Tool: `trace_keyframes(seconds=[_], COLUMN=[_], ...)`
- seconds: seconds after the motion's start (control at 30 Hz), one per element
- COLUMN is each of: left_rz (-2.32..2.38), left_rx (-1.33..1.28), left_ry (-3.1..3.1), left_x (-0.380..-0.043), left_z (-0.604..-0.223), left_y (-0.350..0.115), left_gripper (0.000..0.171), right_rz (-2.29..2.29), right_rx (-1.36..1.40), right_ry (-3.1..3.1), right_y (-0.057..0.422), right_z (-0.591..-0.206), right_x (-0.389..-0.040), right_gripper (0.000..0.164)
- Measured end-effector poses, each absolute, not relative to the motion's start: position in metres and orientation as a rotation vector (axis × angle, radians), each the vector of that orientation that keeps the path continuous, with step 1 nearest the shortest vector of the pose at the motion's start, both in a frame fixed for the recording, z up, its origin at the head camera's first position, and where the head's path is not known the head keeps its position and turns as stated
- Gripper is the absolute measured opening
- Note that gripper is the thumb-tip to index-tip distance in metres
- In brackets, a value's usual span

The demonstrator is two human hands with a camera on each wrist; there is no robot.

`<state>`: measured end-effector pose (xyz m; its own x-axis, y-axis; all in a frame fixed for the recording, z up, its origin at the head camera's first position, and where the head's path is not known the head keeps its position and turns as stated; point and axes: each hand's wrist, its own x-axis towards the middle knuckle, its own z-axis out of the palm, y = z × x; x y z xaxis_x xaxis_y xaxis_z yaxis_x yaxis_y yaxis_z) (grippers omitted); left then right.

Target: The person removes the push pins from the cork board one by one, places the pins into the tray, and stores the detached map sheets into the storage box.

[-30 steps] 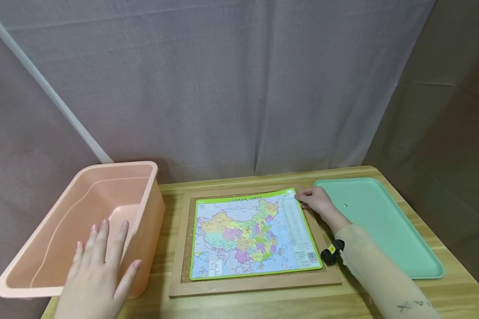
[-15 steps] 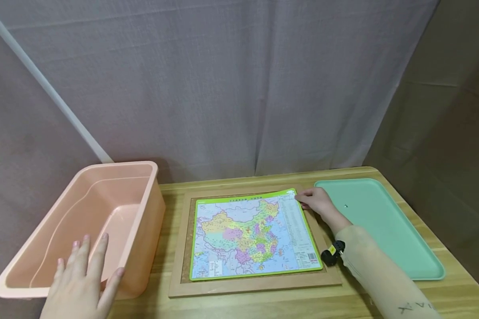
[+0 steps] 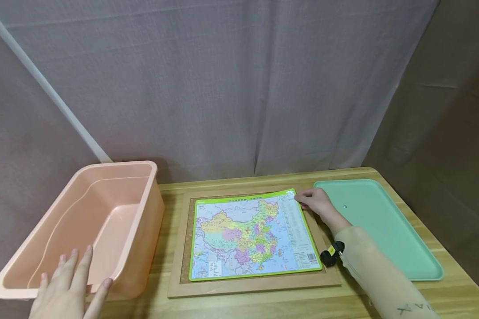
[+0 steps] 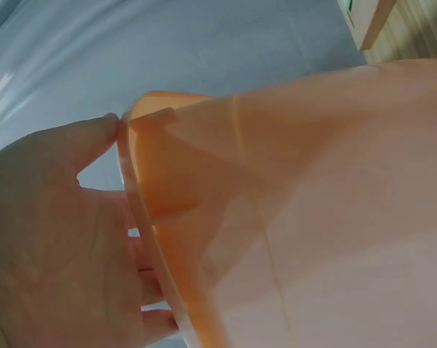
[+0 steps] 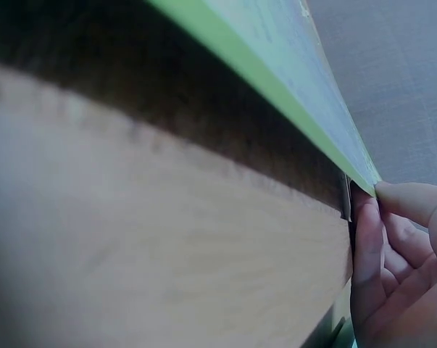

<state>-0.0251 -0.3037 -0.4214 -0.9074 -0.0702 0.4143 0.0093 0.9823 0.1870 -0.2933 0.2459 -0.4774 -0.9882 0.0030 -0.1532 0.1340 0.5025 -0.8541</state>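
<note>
While the pink tub [image 3: 148, 243] stands at the left hand [image 3: 65, 290], whose straightened fingers touch its rim, the framed board [image 3: 255, 285] lies between both hands. On it rests the map sheet [image 3: 243, 239], corner pinched by the right hand [image 3: 319, 204]; presumably light, flexible, slippery; hold by corners.

1 beige sleeve [image 3: 377, 270] (dark marks [image 3: 405, 309] on it); black wrist device [image 3: 329, 258], yellow label [image 3: 331, 250].

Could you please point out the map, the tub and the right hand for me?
Map [image 3: 249, 237], head view: middle of its printed face.
Tub [image 3: 145, 239], head view: its outer side wall.
Right hand [image 3: 318, 204], head view: back of the hand.
</note>
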Motion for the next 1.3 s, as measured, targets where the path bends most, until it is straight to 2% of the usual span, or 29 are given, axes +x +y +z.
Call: trace_keyframes(seconds=[0.7,1.3], left_rz=[-0.261,-0.273], left_rx=[-0.019,-0.051], left_ry=[-2.500,-2.387], left_x=[-0.020,-0.022], left_z=[-0.435,-0.432], left_y=[-0.295,-0.287], left_gripper=[0.063,0.069], right_rz=[-1.475,-1.403], right_rx=[0.124,0.048], right_ry=[2.616,2.615], right_y=[0.244,0.245], right_z=[-0.474,-0.467], right_x=[-0.292,-0.289], right_gripper=[0.040,0.041])
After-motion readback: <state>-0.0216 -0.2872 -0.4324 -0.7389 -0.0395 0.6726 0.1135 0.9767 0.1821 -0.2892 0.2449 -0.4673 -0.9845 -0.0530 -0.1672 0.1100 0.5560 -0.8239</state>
